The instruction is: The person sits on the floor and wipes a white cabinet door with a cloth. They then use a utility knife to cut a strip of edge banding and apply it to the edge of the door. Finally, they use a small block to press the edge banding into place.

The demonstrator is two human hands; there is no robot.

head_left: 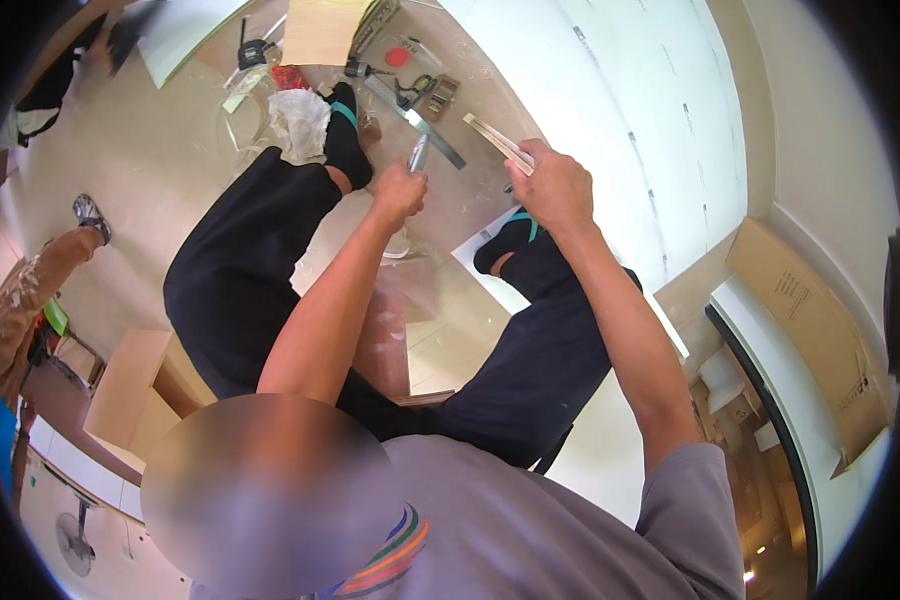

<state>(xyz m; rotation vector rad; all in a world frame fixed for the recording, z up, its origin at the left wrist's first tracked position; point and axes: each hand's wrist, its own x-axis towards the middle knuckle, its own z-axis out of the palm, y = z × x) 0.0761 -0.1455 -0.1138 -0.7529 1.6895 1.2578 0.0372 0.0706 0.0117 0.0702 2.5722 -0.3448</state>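
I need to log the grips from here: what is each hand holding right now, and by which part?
The left hand grips a small metal tool by its lower end. The right hand holds a pale flat strip by its near end.

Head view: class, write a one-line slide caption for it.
Seated person's left hand grips a slim metal tool while the right hand holds a pale flat strip above a cluttered floor.

Bare floor between the legs (270,270) — ahead, scattered tools (410,95), metal ruler (425,125), white panel (610,120) alongside.
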